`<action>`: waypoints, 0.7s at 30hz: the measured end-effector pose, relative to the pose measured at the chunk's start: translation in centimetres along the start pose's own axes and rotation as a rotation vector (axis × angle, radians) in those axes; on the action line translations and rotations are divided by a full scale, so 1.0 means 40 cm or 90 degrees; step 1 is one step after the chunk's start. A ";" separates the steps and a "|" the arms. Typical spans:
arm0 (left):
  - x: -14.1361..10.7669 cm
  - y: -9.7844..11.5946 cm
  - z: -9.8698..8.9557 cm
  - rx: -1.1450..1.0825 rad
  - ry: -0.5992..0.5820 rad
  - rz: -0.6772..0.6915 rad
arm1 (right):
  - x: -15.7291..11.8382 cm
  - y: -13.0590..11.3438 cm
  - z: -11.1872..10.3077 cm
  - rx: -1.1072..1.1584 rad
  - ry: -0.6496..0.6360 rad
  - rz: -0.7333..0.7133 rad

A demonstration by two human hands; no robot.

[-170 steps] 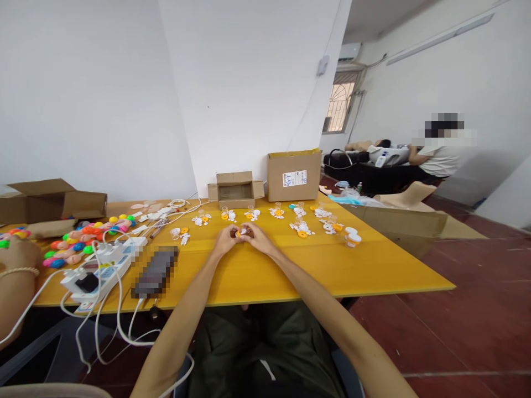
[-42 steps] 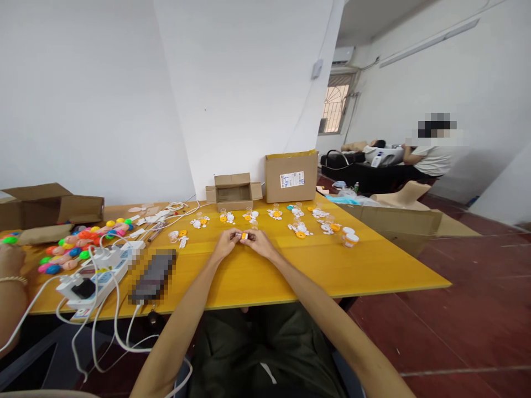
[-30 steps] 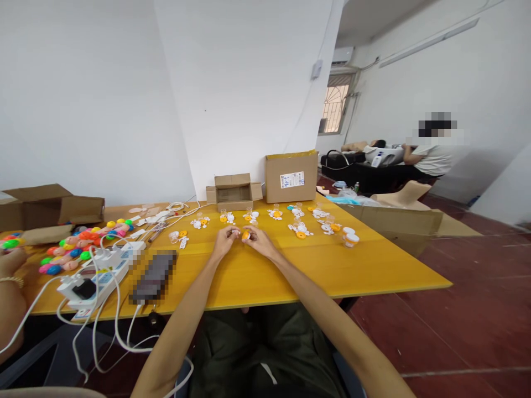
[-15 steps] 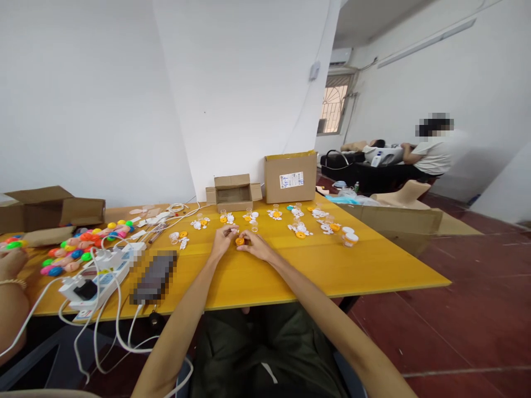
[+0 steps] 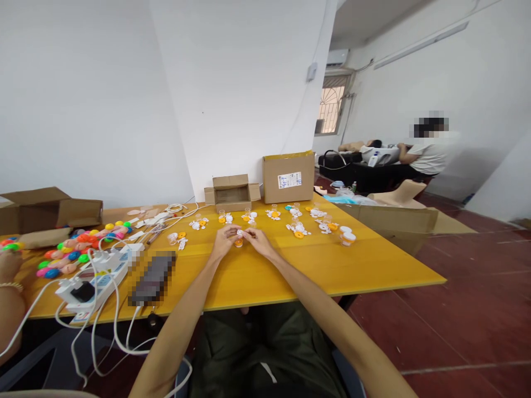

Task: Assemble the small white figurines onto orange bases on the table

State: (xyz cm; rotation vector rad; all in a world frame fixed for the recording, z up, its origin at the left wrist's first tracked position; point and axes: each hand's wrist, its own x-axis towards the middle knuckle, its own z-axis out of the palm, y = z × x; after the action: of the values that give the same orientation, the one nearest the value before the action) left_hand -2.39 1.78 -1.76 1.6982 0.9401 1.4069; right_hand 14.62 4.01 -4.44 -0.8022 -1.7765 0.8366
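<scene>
My left hand point(image 5: 226, 239) and my right hand point(image 5: 256, 241) meet over the middle of the yellow table point(image 5: 315, 271). Between their fingertips is a small white piece point(image 5: 239, 233), pinched from both sides. Right below it an orange part point(image 5: 238, 242) sits low between the hands, close to the tabletop. Small groups of white pieces with orange rings point(image 5: 298, 234) and clear cups point(image 5: 172, 238) are spread in an arc beyond my hands. To the right stand white-lidded cups point(image 5: 347, 238) with orange inside.
An open small carton point(image 5: 232, 196) and a closed box point(image 5: 289, 179) stand at the back. Left are a power strip point(image 5: 105, 279) with cables, a blurred dark device point(image 5: 152, 278), colourful balls point(image 5: 74, 255) and another person's arm point(image 5: 9, 309). A person point(image 5: 429, 152) sits far right.
My hands have come together, and the white piece now shows between both sets of fingertips above the orange part. The view has shifted slightly.
</scene>
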 end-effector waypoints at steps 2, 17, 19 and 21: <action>0.000 0.000 0.001 -0.004 -0.003 -0.008 | 0.001 0.001 0.000 0.009 -0.001 -0.003; 0.000 -0.001 0.006 -0.008 -0.013 -0.025 | 0.001 0.001 -0.003 -0.002 0.008 0.016; 0.000 0.000 0.006 -0.009 -0.014 -0.028 | 0.001 -0.002 -0.002 -0.018 0.000 0.013; 0.000 0.001 0.006 -0.010 -0.015 -0.032 | 0.000 -0.005 -0.002 -0.032 -0.008 0.013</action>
State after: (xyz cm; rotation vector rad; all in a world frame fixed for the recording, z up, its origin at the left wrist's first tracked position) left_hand -2.15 1.74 -1.74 1.6660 0.9497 1.3548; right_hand 14.67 3.93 -4.26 -0.8510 -1.8098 0.8140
